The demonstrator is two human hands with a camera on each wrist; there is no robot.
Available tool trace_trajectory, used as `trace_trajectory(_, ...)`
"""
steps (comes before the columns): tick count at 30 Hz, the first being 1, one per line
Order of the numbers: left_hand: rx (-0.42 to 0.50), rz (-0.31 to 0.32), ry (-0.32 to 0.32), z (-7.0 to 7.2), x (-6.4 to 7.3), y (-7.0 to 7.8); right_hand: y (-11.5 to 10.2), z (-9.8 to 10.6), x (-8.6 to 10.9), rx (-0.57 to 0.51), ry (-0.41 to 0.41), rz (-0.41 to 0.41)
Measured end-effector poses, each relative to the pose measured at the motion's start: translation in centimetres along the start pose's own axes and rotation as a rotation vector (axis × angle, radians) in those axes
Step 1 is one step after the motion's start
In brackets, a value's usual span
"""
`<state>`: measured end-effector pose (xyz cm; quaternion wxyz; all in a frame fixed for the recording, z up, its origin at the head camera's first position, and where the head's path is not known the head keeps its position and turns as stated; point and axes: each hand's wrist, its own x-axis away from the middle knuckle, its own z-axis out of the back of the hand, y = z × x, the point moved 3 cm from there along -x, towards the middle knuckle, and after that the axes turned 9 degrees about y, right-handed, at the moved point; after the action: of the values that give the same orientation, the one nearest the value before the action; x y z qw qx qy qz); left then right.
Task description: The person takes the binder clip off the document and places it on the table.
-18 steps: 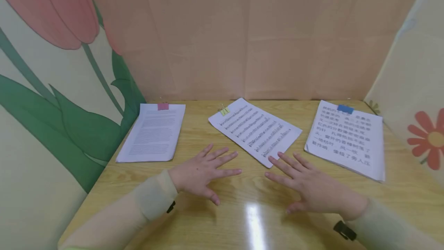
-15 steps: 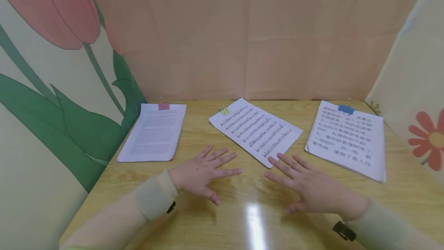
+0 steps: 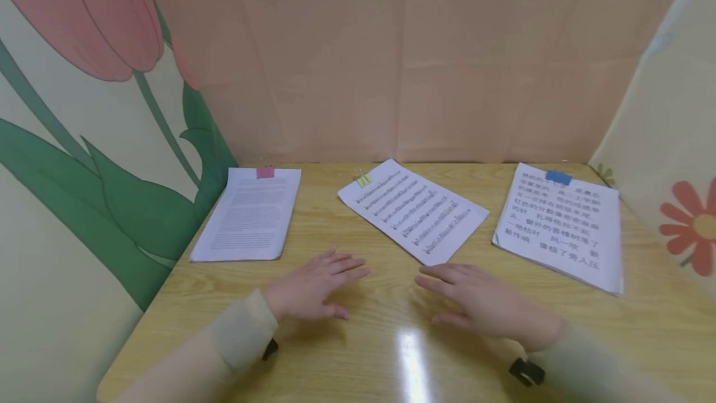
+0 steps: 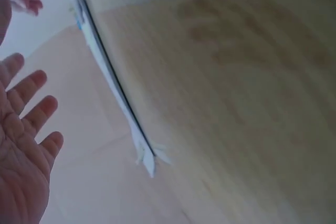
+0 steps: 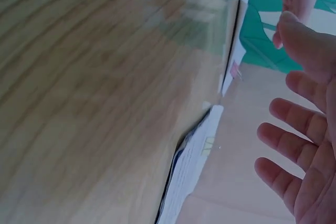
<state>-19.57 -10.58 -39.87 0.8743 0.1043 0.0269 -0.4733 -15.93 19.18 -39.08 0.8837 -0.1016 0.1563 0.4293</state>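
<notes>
In the head view, my left hand (image 3: pixel 310 286) hovers palm down over the table, fingers relaxed and holding nothing. My right hand (image 3: pixel 483 300) is held the same way to its right, its fingertips near the lower corner of a stack of sheet music (image 3: pixel 416 210). A yellow binder clip (image 3: pixel 364 180) grips that stack, which lies at a slant. Nearer my left hand is a stack of printed text (image 3: pixel 246 216) with a pink binder clip (image 3: pixel 265 172). At the right lies a stack of large-print Chinese text (image 3: pixel 556 229) with a blue binder clip (image 3: pixel 558 177).
The wooden table (image 3: pixel 380 353) is glossy and reflects a light near its front. A pinkish cloth (image 3: pixel 391 61) stands behind it. Walls painted with a tulip (image 3: pixel 106 17) and a red flower (image 3: pixel 693 226) flank the table.
Both hands have drawn back toward me slightly, and their spread fingers have relaxed and come closer together. The paper stacks lie where they were.
</notes>
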Motion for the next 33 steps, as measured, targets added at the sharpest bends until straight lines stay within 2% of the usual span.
trace_trajectory(4,0.078,0.179,0.047,-0.3,0.8,-1.2,-0.3,-1.0,-0.9,-0.034,0.007,0.007)
trace_trajectory(8,0.12,0.37,0.141,-0.5,1.6,-3.0,-0.8,-1.6,-1.8,-0.072,0.01,0.023)
trace_trajectory(12,0.085,0.525,0.257,-0.4,2.6,-4.9,-1.2,-2.2,-2.7,-0.091,0.007,0.033)
trace_trajectory(16,0.003,0.655,0.32,0.1,3.5,-6.8,-1.4,-3.2,-3.8,-0.092,-0.026,0.028)
trace_trajectory(21,-0.022,0.795,0.306,0.7,4.5,-8.7,-1.6,-4.9,-5.9,-0.144,-0.078,-0.018)
trace_trajectory(25,-0.007,0.884,0.238,0.9,4.9,-9.8,-2.2,-6.1,-8.3,-0.163,-0.083,-0.044)
trace_trajectory(30,0.007,0.923,0.138,0.1,5.1,-11.3,-3.3,-7.0,-11.2,-0.141,-0.122,-0.08)
trace_trajectory(33,0.011,0.935,0.101,-0.2,5.0,-11.9,-3.8,-7.6,-12.8,-0.195,-0.161,-0.149)
